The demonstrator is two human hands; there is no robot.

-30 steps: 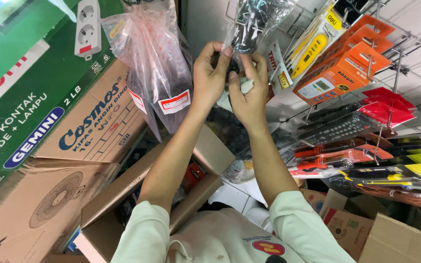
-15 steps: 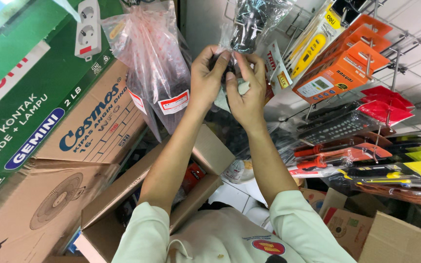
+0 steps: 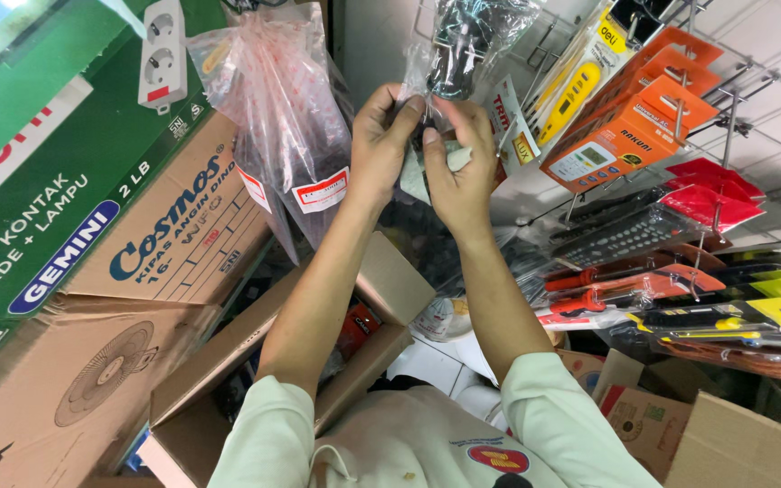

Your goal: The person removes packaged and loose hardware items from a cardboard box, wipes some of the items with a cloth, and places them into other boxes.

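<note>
Clear crinkled plastic bag with dark coiled contents (image 3: 463,45), hanging at top centre of view from the white wire rack (image 3: 752,99), lower end pinched between both hands. Left hand (image 3: 381,149) raised, fingers curled, thumb and fingertips closed on the bag's bottom edge. Right hand (image 3: 458,172) just beside it, touching, fingers bent around a small pale crumpled cloth or paper wad (image 3: 436,167) and also pressing on the bag's bottom; cannot tell exactly how much of the bag is inside the grip. Both forearms reaching up from pale cream sleeves (image 3: 544,407). Left of the hands, second clear plastic bag with red print and white-red label (image 3: 286,117), hanging, dark contents inside. Further left, green cardboard box with a white double socket strip pictured (image 3: 56,154), leaning over brown cardboard fan boxes (image 3: 92,361). Below the arms, open brown cardboard carton (image 3: 372,307) with mixed small items inside. Right side, orange carded digital meter packs (image 3: 625,136) on rack hooks, yellow carded tool (image 3: 571,90) beside them, red packets (image 3: 716,194) and red-and-black handled tools on cards (image 3: 662,289) lower down.
</note>
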